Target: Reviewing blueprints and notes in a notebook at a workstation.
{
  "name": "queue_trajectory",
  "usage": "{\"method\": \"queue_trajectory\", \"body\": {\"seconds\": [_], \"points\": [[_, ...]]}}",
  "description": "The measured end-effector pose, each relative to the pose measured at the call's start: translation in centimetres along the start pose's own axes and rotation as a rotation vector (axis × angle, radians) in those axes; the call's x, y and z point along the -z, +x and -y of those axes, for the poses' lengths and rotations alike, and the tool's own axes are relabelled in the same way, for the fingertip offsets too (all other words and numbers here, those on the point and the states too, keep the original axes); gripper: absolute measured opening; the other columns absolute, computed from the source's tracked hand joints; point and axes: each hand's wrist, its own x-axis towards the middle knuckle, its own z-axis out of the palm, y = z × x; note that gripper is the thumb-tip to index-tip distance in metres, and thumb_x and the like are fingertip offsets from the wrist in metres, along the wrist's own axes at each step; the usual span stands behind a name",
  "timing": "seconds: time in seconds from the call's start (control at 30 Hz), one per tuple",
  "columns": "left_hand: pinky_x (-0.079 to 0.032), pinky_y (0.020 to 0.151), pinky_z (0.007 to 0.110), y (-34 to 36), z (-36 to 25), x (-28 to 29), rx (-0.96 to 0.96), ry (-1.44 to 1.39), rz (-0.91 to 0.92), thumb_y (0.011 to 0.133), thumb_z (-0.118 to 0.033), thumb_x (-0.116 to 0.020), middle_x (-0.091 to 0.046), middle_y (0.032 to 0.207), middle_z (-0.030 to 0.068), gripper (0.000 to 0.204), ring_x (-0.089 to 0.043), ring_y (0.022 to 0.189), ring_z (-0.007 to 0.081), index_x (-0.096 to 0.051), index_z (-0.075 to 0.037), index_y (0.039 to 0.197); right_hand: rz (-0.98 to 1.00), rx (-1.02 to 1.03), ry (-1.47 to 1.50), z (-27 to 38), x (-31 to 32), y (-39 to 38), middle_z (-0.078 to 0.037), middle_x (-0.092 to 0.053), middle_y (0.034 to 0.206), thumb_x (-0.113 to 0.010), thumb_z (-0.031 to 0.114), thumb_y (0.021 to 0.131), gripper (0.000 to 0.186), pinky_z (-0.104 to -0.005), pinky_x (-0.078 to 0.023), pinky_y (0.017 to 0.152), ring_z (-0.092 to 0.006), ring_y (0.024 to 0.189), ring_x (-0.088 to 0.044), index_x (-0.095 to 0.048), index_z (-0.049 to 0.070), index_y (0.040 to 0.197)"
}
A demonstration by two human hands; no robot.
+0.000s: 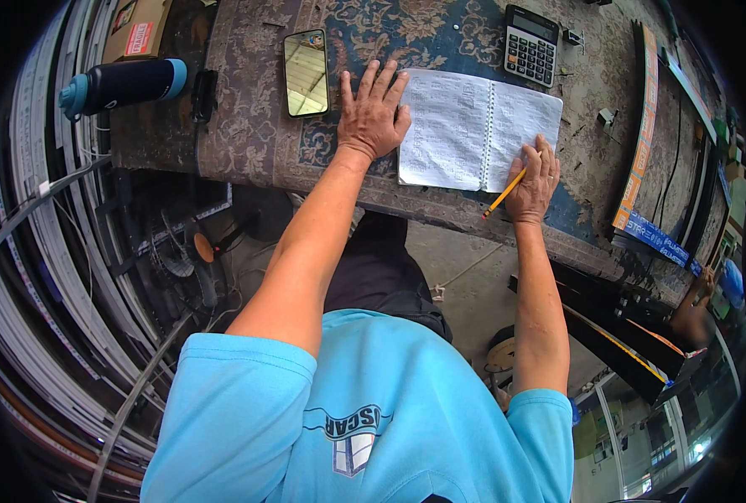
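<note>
A spiral notebook (444, 130) lies spread on the patterned carpet that covers the table, with handwriting on its pages. My left hand (373, 113) rests flat with fingers spread, just left of the notebook, its fingertips near the page's upper left corner. On the right page, my right hand (534, 183) grips a yellow pencil (505, 193), whose eraser end sticks out toward me. The pencil's tip is mostly hidden by the fingers. A smartphone (306, 74) lies left of my left hand. Beyond the notebook's right page sits a grey calculator (530, 46) with dark keys.
A dark bottle with a blue cap (121, 86) lies at the left, by a cardboard box (142, 32) and a black object (204, 96). Long profiles with orange tape (637, 151) run along the right side. Racked long strips (62, 277) fill the far left. The table's front edge (440, 220) is near me.
</note>
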Motion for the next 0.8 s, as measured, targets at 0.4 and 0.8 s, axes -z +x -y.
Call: {"method": "queue_trajectory", "body": {"seconds": [0.4, 0.8], "points": [[-0.010, 0.124, 0.064, 0.03, -0.03, 0.00, 0.002, -0.006, 0.006, 0.095, -0.039, -0.050, -0.040, 0.162, 0.0068, 0.061, -0.030, 0.153, 0.0298, -0.049, -0.019, 0.153, 0.004, -0.004, -0.002, -0.04, 0.00, -0.04, -0.009, -0.049, 0.155, -0.057, 0.027, 0.100, 0.029, -0.0513, -0.024, 0.122, -0.0299, 0.146, -0.041, -0.054, 0.019, 0.128], [-0.010, 0.124, 0.065, 0.04, -0.07, -0.02, -0.003, -0.009, -0.005, 0.095, -0.039, -0.051, -0.041, 0.161, 0.0072, 0.061, -0.031, 0.152, 0.0298, -0.049, -0.019, 0.153, 0.005, -0.003, 0.004, -0.07, 0.01, -0.08, -0.008, -0.048, 0.156, -0.057, 0.027, 0.101, 0.029, -0.0511, -0.023, 0.123, -0.0297, 0.147, -0.041, -0.053, 0.020, 0.129]]}}
